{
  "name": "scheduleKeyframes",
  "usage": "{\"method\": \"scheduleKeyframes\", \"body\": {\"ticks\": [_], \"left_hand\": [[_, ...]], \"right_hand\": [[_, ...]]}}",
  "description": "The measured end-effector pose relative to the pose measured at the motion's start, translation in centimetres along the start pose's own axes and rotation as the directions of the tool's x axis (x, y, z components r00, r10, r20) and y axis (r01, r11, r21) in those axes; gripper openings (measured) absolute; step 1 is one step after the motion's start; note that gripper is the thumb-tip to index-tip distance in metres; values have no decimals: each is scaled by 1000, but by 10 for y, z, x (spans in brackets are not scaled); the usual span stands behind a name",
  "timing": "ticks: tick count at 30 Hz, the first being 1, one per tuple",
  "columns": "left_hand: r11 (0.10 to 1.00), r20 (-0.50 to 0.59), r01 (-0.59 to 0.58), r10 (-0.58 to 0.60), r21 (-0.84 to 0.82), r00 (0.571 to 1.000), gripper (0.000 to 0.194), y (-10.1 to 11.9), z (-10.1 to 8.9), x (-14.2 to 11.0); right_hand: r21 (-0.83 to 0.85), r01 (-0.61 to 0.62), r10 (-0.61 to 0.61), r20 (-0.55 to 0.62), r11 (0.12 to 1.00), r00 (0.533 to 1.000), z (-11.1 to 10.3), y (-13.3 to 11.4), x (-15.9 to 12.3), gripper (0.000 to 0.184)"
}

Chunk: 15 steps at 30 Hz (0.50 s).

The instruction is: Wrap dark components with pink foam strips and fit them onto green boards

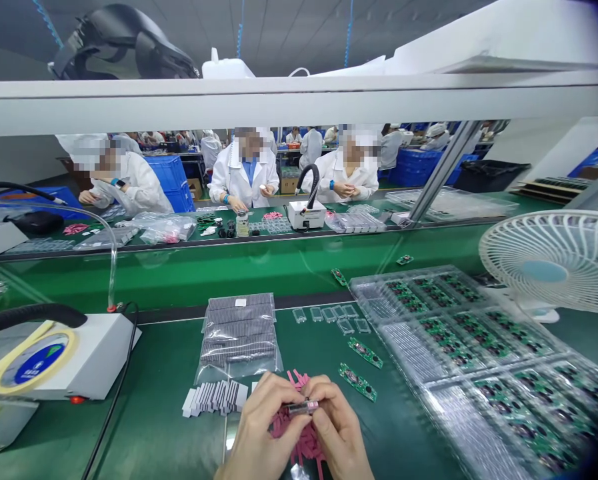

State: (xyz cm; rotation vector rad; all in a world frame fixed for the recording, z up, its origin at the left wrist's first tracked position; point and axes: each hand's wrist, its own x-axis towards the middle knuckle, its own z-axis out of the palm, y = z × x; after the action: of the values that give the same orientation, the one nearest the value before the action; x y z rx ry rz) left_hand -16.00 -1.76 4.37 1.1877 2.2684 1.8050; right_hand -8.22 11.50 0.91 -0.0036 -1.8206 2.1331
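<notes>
Low in the middle, my left hand (265, 421) and my right hand (337, 420) meet around a small flat rectangular piece (303, 407), dark and glassy with a pinkish end. Both hands pinch it between thumb and fingers; its exact kind is too small to tell. Beneath and behind the fingers lies a heap of pink strips (306, 445), partly hidden by my hands. Left of my left hand, a fanned row of white and black small cards (215, 398) rests on the green table. Two green circuit boards (357, 382) lie right of my hands.
Clear trays with green boards (439, 340) fill the right side, near a white fan (549, 263). Bagged grey strips (239, 333) and small clear rectangles (332, 313) lie ahead. A white machine (99, 360) with a cable stands left. Co-workers (246, 170) sit across, beyond a shelf (279, 107).
</notes>
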Motion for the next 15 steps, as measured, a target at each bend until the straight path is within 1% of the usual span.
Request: {"method": "scheduleKeyframes", "body": {"ticks": [2,4,6,7,9,10,11,12,13,15], "left_hand": [[997,18,-73,72,36,997,11,-2,0,3],[993,59,-102,98,63,993,14,-4,0,4],[992,130,-95,84,80,988,15,-5,-1,7],[994,169,-73,58,86,984,15,-5,-2,9],[994,242,2,-28,108,970,11,-7,-9,19],[989,265,46,-82,138,961,8,-9,-15,28],[980,275,89,-137,178,952,6,-14,-22,40],[967,262,114,-174,228,949,5,-21,-30,56],[938,249,144,-228,314,941,8,-30,-40,74],[902,195,170,-264,396,945,6,-57,-61,117]], "right_hand": [[-52,26,-25,21,998,999,-4,-1,1,10],[-140,63,-60,28,988,998,-7,-1,4,9],[-253,98,-95,27,963,995,-10,-1,7,11],[-312,110,-109,20,944,994,-12,0,10,12],[-421,129,-149,-13,898,989,-15,2,15,6],[-466,126,-162,-39,876,986,-17,4,18,11],[-498,108,-166,-73,860,983,-18,6,20,21],[-516,83,-165,-116,853,979,-20,9,21,30],[-518,59,-163,-157,853,974,-20,12,23,34],[-491,35,-171,-235,871,957,-20,18,23,29]]}}
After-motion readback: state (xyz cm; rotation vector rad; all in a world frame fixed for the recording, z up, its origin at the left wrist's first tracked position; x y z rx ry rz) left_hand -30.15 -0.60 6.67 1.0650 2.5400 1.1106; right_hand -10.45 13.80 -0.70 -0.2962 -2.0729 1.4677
